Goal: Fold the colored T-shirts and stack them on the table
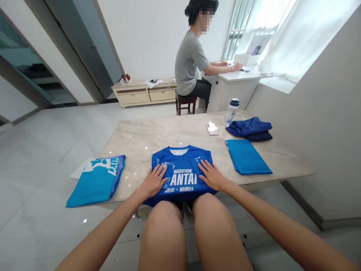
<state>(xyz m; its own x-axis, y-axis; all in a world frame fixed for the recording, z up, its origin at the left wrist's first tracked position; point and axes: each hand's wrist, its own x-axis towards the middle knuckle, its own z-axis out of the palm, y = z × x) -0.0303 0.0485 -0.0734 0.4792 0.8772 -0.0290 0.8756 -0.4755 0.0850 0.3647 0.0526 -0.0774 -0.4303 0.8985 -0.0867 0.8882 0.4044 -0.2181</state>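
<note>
A blue sports shirt point(183, 167) with white "MARATHON" lettering lies on the table before me, its neckline pointing away and its lower part hanging over the near edge. On its left side rests my left hand point(154, 180), flat with the fingers stretched out. My right hand point(211, 174) lies likewise on the right side, fingers spread and palm down. Neither hand grips the cloth. To the left sits a stack of folded teal and purple cloth point(92, 184) with white print, partly past the table edge. A folded blue cloth point(248, 157) lies to the right.
On the marble-patterned table point(145, 130) stand a water bottle point(231, 113), a phone point(212, 128) and a bundle of dark blue clothing point(250, 129). Beyond it a person point(189, 64) sits on a stool at a white desk point(238, 76). A low cabinet point(134, 97) lines the wall.
</note>
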